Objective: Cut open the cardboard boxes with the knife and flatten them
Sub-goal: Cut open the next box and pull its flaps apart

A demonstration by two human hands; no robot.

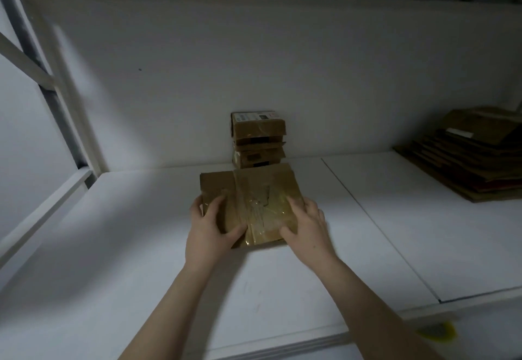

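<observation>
Head: hands (210, 228) (306, 227) on box (254, 184), perhaps flat

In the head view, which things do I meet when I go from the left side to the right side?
Grey metal frame post → left hand → flat brown cardboard box sealed with clear tape → right hand → pile of flattened brown cardboard sheets.
</observation>
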